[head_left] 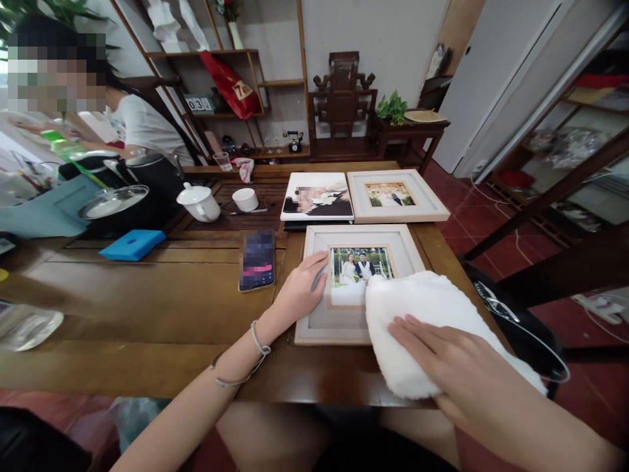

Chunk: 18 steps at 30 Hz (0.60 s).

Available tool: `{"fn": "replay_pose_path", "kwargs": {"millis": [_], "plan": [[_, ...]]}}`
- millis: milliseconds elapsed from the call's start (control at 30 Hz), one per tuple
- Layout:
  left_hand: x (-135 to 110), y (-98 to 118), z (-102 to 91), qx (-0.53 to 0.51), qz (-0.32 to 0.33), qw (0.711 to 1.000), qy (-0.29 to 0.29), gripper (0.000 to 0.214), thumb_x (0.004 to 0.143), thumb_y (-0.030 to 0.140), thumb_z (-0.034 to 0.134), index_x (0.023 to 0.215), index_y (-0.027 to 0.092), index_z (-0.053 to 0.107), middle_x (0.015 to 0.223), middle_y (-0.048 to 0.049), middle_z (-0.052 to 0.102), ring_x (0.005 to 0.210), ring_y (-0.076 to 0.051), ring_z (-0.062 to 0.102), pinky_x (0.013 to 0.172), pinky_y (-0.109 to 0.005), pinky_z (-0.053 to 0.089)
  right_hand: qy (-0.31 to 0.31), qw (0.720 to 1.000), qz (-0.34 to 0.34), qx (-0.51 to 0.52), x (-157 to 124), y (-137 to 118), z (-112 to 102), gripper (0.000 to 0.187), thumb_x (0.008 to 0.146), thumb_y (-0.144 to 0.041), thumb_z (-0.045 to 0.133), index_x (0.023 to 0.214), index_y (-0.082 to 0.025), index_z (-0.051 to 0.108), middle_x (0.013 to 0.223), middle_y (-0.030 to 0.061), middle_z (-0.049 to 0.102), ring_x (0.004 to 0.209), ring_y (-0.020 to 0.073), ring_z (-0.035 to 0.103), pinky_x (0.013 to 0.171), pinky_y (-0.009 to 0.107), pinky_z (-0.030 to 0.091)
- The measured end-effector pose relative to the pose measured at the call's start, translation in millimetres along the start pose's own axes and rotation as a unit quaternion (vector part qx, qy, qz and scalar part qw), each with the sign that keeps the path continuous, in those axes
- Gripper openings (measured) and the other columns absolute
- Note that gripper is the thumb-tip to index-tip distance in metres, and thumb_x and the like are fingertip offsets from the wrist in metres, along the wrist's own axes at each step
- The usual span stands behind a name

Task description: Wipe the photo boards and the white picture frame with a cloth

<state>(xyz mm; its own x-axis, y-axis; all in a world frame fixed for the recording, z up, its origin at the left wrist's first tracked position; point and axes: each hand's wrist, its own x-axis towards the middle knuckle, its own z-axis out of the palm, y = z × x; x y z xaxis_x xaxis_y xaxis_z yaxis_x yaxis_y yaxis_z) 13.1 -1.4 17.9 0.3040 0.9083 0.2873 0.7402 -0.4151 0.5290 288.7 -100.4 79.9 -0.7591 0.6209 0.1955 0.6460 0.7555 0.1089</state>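
Note:
A pale wooden picture frame [318, 321] with a photo of two people in wedding clothes lies flat on the table near its right end. My left hand [307, 288] rests across the left border of this frame, its fingers stretched out and the thumb apart. A thick white towel [422, 298] covers the frame's lower right corner and hangs toward the table edge. On top of the towel lies my right hand [437, 351], pressing it down with fingers close together; the thumb is hidden. Just behind are a second pale frame [427, 203] and a white-edged photo panel [314, 183].
Left of the frame lies a phone [257, 260]. Farther left are a blue block [132, 244], a white lidded cup [199, 202], a small white cup [244, 199] and a glass-lidded pot [115, 202]. Across the table sits another person [152, 128]. A black bag [515, 328] is beside the table.

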Motion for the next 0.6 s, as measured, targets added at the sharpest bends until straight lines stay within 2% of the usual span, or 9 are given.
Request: {"fn": "replay_pose_path", "kwargs": {"millis": [100, 167, 233, 367, 500, 600], "plan": [[0, -1, -0.1, 0.002, 0.006, 1.0, -0.002, 0.041, 0.096, 0.023, 0.045, 0.133, 0.012, 0.059, 0.144, -0.0146, 0.056, 0.136, -0.027, 0.05, 0.117, -0.046, 0.04, 0.004, 0.999, 0.037, 0.021, -3, 17, 10, 0.077, 0.055, -0.004, 0.045, 0.131, -0.007, 0.057, 0.13, 0.0158, 0.066, 0.114, 0.0272, 0.065, 0.092, 0.043, 0.057], [0, -1, -0.2, 0.002, 0.011, 1.0, -0.005, 0.041, 0.096, 0.023, 0.045, 0.133, 0.011, 0.058, 0.144, -0.0152, 0.055, 0.136, -0.027, 0.05, 0.117, -0.046, 0.04, 0.005, 0.998, 0.052, 0.033, 7, 42, 26, 0.078, 0.057, -0.002, 0.044, 0.135, -0.006, 0.054, 0.138, 0.0169, 0.06, 0.128, 0.0275, 0.056, 0.106, 0.049, 0.047], [0, -2, 0.0, 0.003, 0.016, 1.0, -0.006, 0.04, 0.096, 0.023, 0.045, 0.132, 0.01, 0.059, 0.144, -0.0157, 0.056, 0.136, -0.028, 0.05, 0.117, -0.047, 0.04, 0.012, 0.997, 0.069, 0.042, 24, 70, 42, 0.077, 0.062, -0.002, 0.045, 0.139, -0.004, 0.05, 0.144, 0.0181, 0.053, 0.137, 0.0284, 0.045, 0.113, 0.054, 0.037], [0, -4, 1.4, 0.004, 0.024, 1.0, 0.008, 0.039, 0.096, 0.023, 0.046, 0.131, 0.014, 0.059, 0.142, -0.0146, 0.057, 0.134, -0.028, 0.052, 0.115, -0.048, 0.042, 0.028, 0.988, 0.143, 0.042, 71, 114, 60, 0.068, 0.074, -0.006, 0.047, 0.142, -0.006, 0.048, 0.148, 0.0175, 0.049, 0.144, 0.0296, 0.034, 0.116, 0.056, 0.03], [-1, -4, 1.2, 0.004, 0.029, 1.0, 0.01, 0.038, 0.096, 0.023, 0.046, 0.129, 0.013, 0.06, 0.142, -0.0152, 0.057, 0.134, -0.027, 0.053, 0.115, -0.046, 0.042, 0.014, 0.985, 0.168, 0.021, 111, 121, 63, 0.069, 0.075, -0.005, 0.048, 0.143, -0.003, 0.047, 0.151, 0.0205, 0.045, 0.145, 0.0369, 0.028, 0.115, 0.059, 0.027], [-1, -2, 0.0, 0.006, 0.019, 1.0, 0.007, 0.038, 0.095, 0.023, 0.046, 0.13, 0.014, 0.06, 0.142, -0.0148, 0.057, 0.134, -0.028, 0.053, 0.115, -0.046, 0.042, -0.013, 0.99, 0.141, 0.021, 114, 102, 60, 0.072, 0.073, -0.001, 0.046, 0.144, -0.004, 0.045, 0.15, 0.0206, 0.045, 0.144, 0.0372, 0.031, 0.114, 0.059, 0.029]]}}
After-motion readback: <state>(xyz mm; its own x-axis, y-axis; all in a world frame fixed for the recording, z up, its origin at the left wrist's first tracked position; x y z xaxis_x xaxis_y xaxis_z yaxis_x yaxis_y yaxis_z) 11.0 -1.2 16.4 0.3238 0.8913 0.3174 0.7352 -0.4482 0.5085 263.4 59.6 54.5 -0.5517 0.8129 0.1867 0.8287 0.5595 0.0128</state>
